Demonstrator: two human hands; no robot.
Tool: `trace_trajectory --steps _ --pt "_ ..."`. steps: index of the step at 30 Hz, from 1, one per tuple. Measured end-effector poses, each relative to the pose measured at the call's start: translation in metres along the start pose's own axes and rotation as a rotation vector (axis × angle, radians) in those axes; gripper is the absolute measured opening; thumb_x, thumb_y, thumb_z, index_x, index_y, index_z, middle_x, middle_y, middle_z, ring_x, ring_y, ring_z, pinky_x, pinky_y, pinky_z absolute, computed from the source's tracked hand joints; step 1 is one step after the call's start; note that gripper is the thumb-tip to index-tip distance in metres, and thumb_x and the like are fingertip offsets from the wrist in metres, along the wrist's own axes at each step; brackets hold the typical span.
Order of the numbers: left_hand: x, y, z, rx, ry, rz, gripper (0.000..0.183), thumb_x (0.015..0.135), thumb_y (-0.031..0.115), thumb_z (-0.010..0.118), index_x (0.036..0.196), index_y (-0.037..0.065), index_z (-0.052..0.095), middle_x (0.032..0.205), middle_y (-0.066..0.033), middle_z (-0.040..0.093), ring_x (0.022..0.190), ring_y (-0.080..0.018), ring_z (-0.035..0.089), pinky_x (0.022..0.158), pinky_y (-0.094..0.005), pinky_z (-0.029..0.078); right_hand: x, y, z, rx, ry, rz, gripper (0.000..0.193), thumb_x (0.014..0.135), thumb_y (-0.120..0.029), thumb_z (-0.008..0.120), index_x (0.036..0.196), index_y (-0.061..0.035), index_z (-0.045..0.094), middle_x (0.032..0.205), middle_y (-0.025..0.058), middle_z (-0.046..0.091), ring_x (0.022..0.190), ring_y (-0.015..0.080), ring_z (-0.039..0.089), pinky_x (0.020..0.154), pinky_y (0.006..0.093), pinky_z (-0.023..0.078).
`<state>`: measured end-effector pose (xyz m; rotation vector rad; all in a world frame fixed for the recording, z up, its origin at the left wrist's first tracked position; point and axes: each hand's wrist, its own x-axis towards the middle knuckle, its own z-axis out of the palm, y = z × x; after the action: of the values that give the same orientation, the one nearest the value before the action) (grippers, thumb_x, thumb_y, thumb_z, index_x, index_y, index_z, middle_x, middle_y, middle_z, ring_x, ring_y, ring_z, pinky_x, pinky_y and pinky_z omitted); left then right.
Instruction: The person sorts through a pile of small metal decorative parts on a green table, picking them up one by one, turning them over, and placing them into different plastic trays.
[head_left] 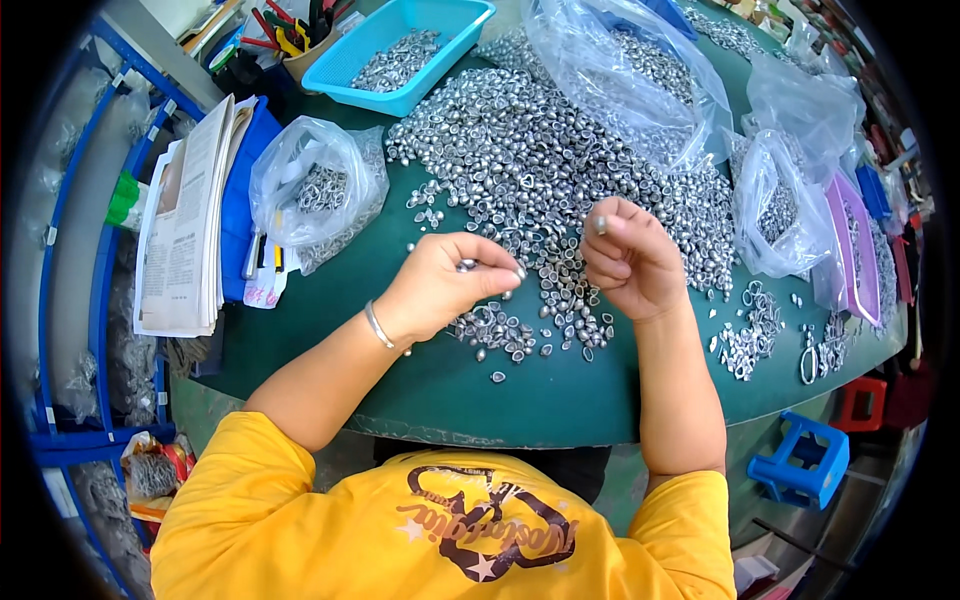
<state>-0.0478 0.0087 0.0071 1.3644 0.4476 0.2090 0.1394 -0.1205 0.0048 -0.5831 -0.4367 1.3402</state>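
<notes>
A big heap of small silver teardrop-shaped metal pieces (560, 140) spreads over the green table, and loose ones trail toward me. My left hand (440, 280), with a bangle at the wrist, pinches one small silver metal piece (519, 272) between thumb and fingertips; another glints inside its curled fingers. To the right, my right hand (635, 262) is raised over the heap's near side with its fingers curled in. A small silver metal piece (600, 226) shows at its thumb and forefinger. Below my left hand lies a small cluster of the same pieces (500, 332).
Clear plastic bags of metal parts stand left (315, 190) and right (780, 215). A turquoise basket (345, 95) sits at the back left, a purple tray (850, 250) at the right. Flat scrap-like pieces (750, 335) lie near the right edge. A blue stool (800, 460) stands below.
</notes>
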Motion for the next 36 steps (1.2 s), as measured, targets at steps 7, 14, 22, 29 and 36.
trace_trajectory --steps 7,14,22,29,36 --pt "0.002 0.005 -0.019 -0.667 -0.045 -0.159 0.003 0.080 0.004 0.053 0.083 0.003 0.053 0.069 -0.0015 0.047 0.051 -0.0062 0.038 0.040 -0.0177 0.031 0.001 0.011 0.020 -0.980 0.289 0.065 0.011 0.077 -0.011 0.062 0.075 0.0004 0.061 0.059 0.0053 0.056 0.048 0.0087 0.047 0.042 0.0229 0.036" --pt "0.000 -0.017 -0.001 1.061 0.107 0.395 0.009 0.071 0.015 0.070 0.075 0.007 0.067 0.067 -0.0087 0.056 0.064 -0.0250 0.057 0.059 -0.0338 0.046 -0.003 0.033 0.024 -1.871 0.278 -0.098 0.012 0.074 -0.014 0.064 0.081 -0.0051 0.067 0.075 0.0147 0.064 0.071 0.0321 0.062 0.066 0.0392 0.049" --pt "-0.004 -0.009 0.001 1.088 -0.001 0.345 0.007 0.073 0.012 0.066 0.078 0.007 0.065 0.072 -0.0085 0.056 0.070 -0.0268 0.057 0.063 -0.0356 0.046 0.000 -0.001 0.011 -0.361 0.093 0.135 0.007 0.076 -0.006 0.063 0.079 0.0003 0.064 0.066 0.0000 0.058 0.056 0.0050 0.048 0.050 0.0206 0.039" --pt "-0.002 -0.001 0.000 0.463 0.008 -0.007 0.011 0.076 0.011 0.067 0.075 0.002 0.062 0.068 0.0000 0.054 0.064 -0.0138 0.054 0.060 -0.0291 0.045 -0.003 0.019 0.026 -1.621 0.151 0.065 0.012 0.073 -0.011 0.065 0.081 -0.0023 0.067 0.068 0.0108 0.064 0.061 0.0207 0.061 0.061 0.0306 0.048" --pt "0.001 -0.016 -0.025 -0.876 -0.346 -0.294 0.012 0.089 0.013 0.054 0.092 0.002 0.054 0.074 0.0002 0.044 0.056 -0.0031 0.034 0.040 -0.0143 0.026 0.001 0.019 0.022 -1.168 0.134 -0.007 0.006 0.078 -0.006 0.064 0.082 -0.0002 0.065 0.063 -0.0002 0.056 0.053 0.0056 0.047 0.047 0.0215 0.038"
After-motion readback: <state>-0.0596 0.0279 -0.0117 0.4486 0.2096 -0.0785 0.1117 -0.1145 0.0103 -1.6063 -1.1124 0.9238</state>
